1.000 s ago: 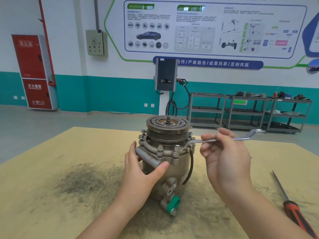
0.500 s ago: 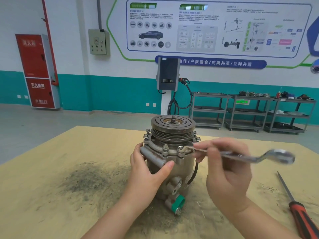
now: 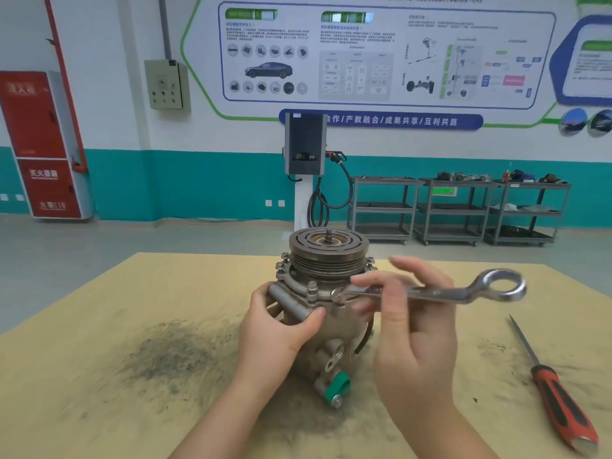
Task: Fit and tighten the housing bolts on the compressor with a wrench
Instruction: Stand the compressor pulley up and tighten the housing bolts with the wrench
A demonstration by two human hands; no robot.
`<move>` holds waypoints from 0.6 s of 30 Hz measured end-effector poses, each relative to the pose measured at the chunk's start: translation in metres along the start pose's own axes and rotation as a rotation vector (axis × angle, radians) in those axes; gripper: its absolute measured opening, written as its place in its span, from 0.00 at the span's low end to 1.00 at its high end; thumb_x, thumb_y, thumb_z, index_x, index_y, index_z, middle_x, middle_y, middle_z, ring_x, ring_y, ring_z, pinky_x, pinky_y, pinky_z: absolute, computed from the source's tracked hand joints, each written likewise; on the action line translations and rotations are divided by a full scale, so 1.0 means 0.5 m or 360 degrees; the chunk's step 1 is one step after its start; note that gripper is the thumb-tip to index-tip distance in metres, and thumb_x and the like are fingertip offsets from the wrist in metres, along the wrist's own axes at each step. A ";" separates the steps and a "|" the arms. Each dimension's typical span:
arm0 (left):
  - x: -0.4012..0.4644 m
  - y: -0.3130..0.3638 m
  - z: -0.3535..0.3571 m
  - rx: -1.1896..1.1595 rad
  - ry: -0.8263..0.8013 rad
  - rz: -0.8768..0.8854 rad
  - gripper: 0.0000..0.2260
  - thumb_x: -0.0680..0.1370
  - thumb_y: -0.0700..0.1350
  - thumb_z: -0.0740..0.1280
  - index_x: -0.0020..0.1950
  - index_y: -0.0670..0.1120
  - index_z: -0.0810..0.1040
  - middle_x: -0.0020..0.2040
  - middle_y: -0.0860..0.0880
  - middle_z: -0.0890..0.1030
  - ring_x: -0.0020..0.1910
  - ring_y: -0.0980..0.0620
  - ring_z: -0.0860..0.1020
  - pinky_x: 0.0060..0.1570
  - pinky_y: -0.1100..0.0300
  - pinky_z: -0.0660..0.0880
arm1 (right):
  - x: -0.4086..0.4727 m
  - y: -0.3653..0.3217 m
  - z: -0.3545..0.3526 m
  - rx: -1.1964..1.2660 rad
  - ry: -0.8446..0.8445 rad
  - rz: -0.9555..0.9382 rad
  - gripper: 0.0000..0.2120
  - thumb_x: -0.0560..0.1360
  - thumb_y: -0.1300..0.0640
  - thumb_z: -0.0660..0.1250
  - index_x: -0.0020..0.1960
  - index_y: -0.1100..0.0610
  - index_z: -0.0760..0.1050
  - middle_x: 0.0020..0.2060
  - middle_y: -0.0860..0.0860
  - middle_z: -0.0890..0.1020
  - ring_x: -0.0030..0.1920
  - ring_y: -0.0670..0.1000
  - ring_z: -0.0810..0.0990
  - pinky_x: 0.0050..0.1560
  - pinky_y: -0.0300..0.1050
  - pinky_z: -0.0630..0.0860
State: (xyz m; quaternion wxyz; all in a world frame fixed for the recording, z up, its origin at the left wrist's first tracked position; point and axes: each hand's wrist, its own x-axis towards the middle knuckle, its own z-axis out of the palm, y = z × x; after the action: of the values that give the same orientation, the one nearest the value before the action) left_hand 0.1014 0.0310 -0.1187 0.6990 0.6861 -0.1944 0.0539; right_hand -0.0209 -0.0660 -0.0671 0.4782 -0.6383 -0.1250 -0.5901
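Where the tan worktop (image 3: 99,309) fills the lower half of the view, a compressor (image 3: 326,293) is stood upright near its middle, pulley face up. Dark grey smudges (image 3: 165,356) are spread over the worktop surface to the left of the compressor and under it. The compressor body is gripped by the left hand (image 3: 275,329), with the thumb laid across a tube on its side and the fingers wrapped behind. A wrench (image 3: 440,291) is pinched between the thumb and fingers of the right hand (image 3: 407,329); its near end is set on a bolt (image 3: 337,294) at the flange rim, and its ring end is held out to the right, clear of the worktop. Further bolts (image 3: 312,289) are seen standing around the flange. A red-and-black screwdriver (image 3: 556,389) is laid on the worktop at the right, well apart from the compressor.

Beyond the worktop, a grey floor (image 3: 99,246) is seen running to a wall painted white above and teal below. A large printed board (image 3: 381,51) with a car picture and diagrams is mounted on the white part. A red cabinet (image 3: 43,144) is stood at the left, with a small grey switch box (image 3: 165,84) fixed on the wall beside it. A grey charging unit (image 3: 304,144) with a looped cable is placed behind the compressor, and dark metal shelf carts (image 3: 463,210) are lined along the wall to the right.
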 end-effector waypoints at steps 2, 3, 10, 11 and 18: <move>0.001 0.000 -0.007 0.0018 -0.0050 -0.0008 0.34 0.54 0.61 0.79 0.58 0.61 0.73 0.56 0.59 0.82 0.57 0.62 0.80 0.54 0.58 0.80 | 0.005 -0.004 -0.014 0.0422 0.0299 0.0530 0.08 0.82 0.60 0.55 0.57 0.51 0.68 0.42 0.55 0.84 0.31 0.51 0.79 0.34 0.40 0.77; -0.002 0.005 -0.010 0.0039 -0.0068 -0.0015 0.32 0.56 0.59 0.80 0.57 0.60 0.73 0.56 0.59 0.82 0.57 0.61 0.80 0.54 0.59 0.80 | 0.012 -0.001 -0.024 0.0617 0.0403 0.0750 0.08 0.83 0.63 0.54 0.56 0.53 0.68 0.39 0.56 0.84 0.29 0.51 0.79 0.31 0.40 0.76; -0.043 0.032 0.004 0.0211 -0.0031 0.0039 0.32 0.54 0.67 0.74 0.52 0.60 0.66 0.57 0.56 0.76 0.54 0.61 0.78 0.53 0.57 0.80 | 0.040 0.011 -0.058 0.0801 0.0468 0.1006 0.06 0.83 0.65 0.55 0.52 0.56 0.68 0.35 0.53 0.83 0.30 0.50 0.79 0.32 0.40 0.78; -0.050 0.037 0.009 0.0225 -0.0038 0.0046 0.33 0.54 0.68 0.73 0.53 0.60 0.65 0.58 0.56 0.74 0.56 0.60 0.77 0.55 0.58 0.78 | 0.040 0.013 -0.061 0.0763 0.0462 0.0991 0.06 0.83 0.64 0.55 0.52 0.56 0.68 0.35 0.53 0.83 0.30 0.49 0.79 0.31 0.40 0.77; -0.062 0.029 0.022 0.0280 -0.0026 0.0138 0.36 0.62 0.64 0.72 0.63 0.52 0.63 0.60 0.56 0.65 0.63 0.56 0.70 0.60 0.62 0.67 | 0.039 0.015 -0.069 0.0598 0.0349 0.0933 0.06 0.83 0.63 0.54 0.50 0.55 0.67 0.37 0.53 0.84 0.32 0.52 0.80 0.28 0.40 0.74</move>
State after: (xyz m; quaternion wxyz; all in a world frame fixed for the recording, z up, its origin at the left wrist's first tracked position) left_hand 0.0660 0.0270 -0.1158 0.6314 0.7363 -0.2242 0.0952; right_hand -0.0321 -0.1041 -0.0590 0.7464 -0.4811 0.0090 -0.4597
